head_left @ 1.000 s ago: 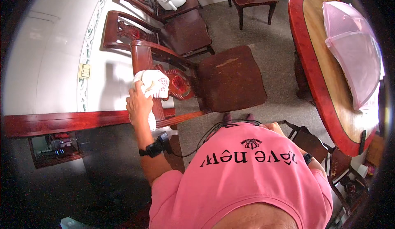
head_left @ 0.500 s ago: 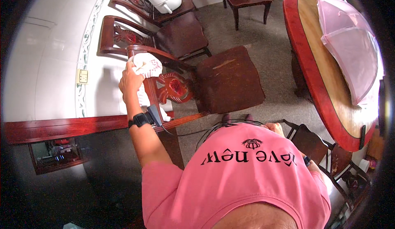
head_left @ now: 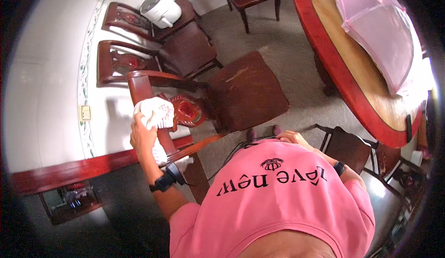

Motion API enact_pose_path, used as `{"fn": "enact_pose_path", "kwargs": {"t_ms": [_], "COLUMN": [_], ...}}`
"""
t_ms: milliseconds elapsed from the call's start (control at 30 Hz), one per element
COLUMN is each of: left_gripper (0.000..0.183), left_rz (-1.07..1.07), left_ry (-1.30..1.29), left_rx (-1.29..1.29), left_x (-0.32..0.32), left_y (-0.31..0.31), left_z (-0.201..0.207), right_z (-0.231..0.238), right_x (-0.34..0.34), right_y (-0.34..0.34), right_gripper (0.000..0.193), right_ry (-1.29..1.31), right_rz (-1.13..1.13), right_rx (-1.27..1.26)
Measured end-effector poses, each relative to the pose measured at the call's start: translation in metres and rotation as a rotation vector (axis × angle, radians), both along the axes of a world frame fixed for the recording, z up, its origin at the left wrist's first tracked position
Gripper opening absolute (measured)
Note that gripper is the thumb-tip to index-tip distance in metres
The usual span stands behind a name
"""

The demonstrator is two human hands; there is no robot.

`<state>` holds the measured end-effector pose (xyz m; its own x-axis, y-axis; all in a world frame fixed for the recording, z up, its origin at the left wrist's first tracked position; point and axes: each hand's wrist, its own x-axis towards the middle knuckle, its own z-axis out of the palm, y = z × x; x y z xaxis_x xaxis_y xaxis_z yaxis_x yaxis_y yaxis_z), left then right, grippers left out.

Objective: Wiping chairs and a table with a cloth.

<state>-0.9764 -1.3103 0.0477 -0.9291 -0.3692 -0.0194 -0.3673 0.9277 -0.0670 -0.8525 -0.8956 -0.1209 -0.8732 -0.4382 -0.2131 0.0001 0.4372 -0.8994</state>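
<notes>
A dark red wooden chair (head_left: 248, 95) with a carved back stands in front of me to the left. My left hand (head_left: 143, 136) is closed round a white cloth (head_left: 160, 111) with reddish print. The cloth lies over the chair's top rail (head_left: 139, 85), and part of it hangs down beside the wrist. In front of my pink shirt is my right hand (head_left: 295, 138), partly hidden by the shirt. Its visible fingers are loosely stretched out, with nothing seen in them.
Two more chairs stand along the white wall, one bearing a white rice cooker (head_left: 161, 10). To the right is an oval table (head_left: 345, 49) with a pink mesh food cover (head_left: 378, 31). Folding chairs (head_left: 347, 153) stand below it. A red ledge (head_left: 92, 162) runs at left.
My left hand and the cloth have moved along the top rail toward me. The whole view has shifted, and more of my right hand and forearm shows.
</notes>
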Motion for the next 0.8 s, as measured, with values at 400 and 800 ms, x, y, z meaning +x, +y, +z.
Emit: {"fn": "enact_pose_path", "kwargs": {"t_ms": [400,800], "left_gripper": [0.053,0.052], "left_rz": [0.088,0.015], "left_ry": [-0.050,0.046], "left_rx": [-0.018,-0.005], "left_x": [-0.086,-0.107], "left_y": [-0.012,-0.031], "left_z": [-0.001,-0.012], "right_z": [-0.013,0.003], "right_x": [0.013,0.029], "right_y": [-0.010,-0.016], "right_gripper": [0.022,0.033], "right_ry": [0.284,-0.009], "right_rz": [0.099,-0.222], "right_rx": [0.082,0.142]}}
